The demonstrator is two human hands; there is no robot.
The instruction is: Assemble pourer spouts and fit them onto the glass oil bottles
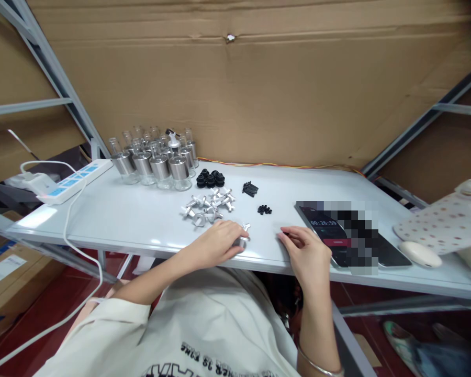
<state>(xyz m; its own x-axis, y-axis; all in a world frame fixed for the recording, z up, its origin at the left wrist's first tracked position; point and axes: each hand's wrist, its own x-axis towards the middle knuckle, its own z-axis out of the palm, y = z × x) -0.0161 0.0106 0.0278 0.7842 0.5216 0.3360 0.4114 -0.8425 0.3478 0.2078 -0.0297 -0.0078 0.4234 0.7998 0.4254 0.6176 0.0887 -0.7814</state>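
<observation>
The left hand (222, 243) lies near the middle of the tabletop's (102, 220) front edge, fingers curled over a silvery spout (246, 229); its top shows past the fingertips, while much of its base is hidden. The right hand (308, 254), farther right along that edge, has thumb and forefinger pinched together on a dark bit (286, 233), too small and too covered to identify.

Beyond the left hand is a loose pile of spouts (215, 201), overlapping so that single pieces are hard to count. Black stoppers (210, 179) sit behind the pile, with black pins (250, 189) to their right and black beads (264, 209) nearer the front edge.

Bottles (159, 168) crowd toward the back left corner, the front ones blocking those behind; one carries a fitted spout with a black top.

Right of the right hand, a phone (320, 212) lies partly under a pixelated patch, which also hides part of a dark slab (394, 254) beside it. A white oval case (419, 254) and a dotted bag (435, 222) take up the right end, the bag cut off by the frame. A power strip (76, 181) lies along the left edge; its white cable (68, 225) hangs over the front edge.
</observation>
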